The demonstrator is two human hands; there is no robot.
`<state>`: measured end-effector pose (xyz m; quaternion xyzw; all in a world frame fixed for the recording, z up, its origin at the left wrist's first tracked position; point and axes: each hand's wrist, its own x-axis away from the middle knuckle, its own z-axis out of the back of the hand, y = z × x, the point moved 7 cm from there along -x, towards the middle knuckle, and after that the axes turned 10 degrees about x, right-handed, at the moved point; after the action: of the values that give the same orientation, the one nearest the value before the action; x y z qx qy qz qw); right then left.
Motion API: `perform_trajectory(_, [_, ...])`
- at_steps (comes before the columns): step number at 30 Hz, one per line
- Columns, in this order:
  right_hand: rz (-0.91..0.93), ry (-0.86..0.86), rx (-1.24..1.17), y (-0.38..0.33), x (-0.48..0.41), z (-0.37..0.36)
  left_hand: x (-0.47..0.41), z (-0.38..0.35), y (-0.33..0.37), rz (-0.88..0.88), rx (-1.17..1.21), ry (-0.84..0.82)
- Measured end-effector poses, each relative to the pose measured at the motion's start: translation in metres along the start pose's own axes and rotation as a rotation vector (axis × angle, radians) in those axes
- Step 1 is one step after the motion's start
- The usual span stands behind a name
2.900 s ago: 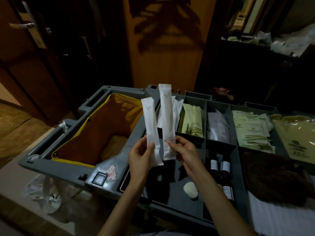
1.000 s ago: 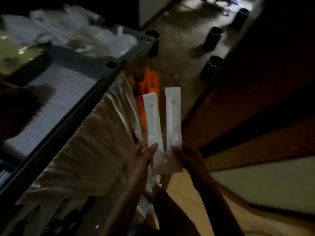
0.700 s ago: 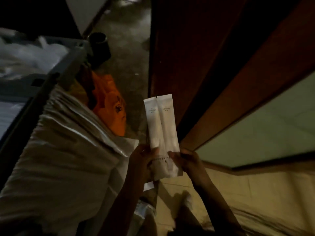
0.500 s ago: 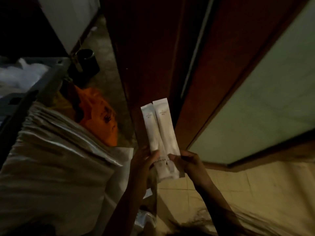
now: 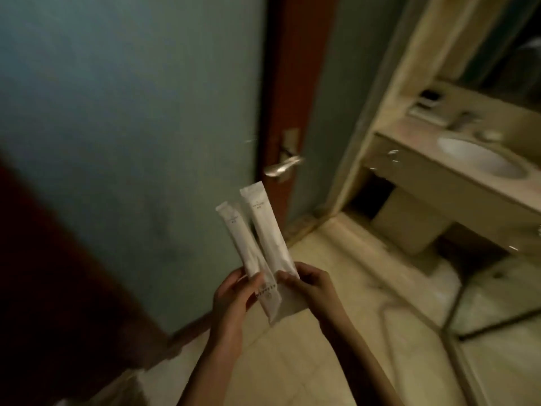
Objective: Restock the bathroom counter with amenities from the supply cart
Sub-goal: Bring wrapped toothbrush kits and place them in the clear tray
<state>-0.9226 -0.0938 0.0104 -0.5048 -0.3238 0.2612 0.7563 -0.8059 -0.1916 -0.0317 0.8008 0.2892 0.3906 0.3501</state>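
The left hand [image 5: 234,294] and right hand [image 5: 308,285] are held up together in the near middle, each pinching the lower end of a long, narrow white packet. The left packet [image 5: 245,247] sits between the left thumb and fingers. The right packet [image 5: 268,234] is pinched the same way by the right thumb and fingers. Both packets point up and slightly left, side by side. Their lower ends overlap, the left one lying in front, and their tops are a little apart, the right top reaching higher. Each carries small print near the top and more near the bottom, too blurred to read. Behind them on the left stands a grey-green door [image 5: 117,112] with a metal handle [image 5: 281,168] at its edge, beside a red-brown frame [image 5: 295,68]. At the far right is the beige counter [image 5: 433,180], well apart from the packets, with a white oval sink [image 5: 480,159] set into it. A few small items lie at the counter's back, too blurred to tell. A pale box [image 5: 409,227] stands under the counter. The tiled floor [image 5: 292,364] is beige, and a glass panel [image 5: 497,303] shows at the near right.
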Motion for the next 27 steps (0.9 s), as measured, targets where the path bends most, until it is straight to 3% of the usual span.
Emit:
perform_trajectory(7, [-0.048, 0.333, -0.129, 0.040, 0.018, 0.170, -0.008, -0.168, -0.081, 0.154, -0.087, -0.348])
perform_trajectory(12, [-0.079, 0.454, -0.156, 0.069, 0.022, 0.218, -0.012, -0.210, -0.116, 0.197, -0.149, -0.367])
perform_trajectory(18, [-0.097, 0.481, -0.211, 0.094, 0.001, 0.248, -0.040, -0.249, -0.139, 0.236, -0.174, -0.343])
perform_trajectory(27, [-0.100, 0.552, -0.261, 0.101, -0.087, 0.337, -0.117, -0.352, -0.154, 0.216, -0.177, -0.421])
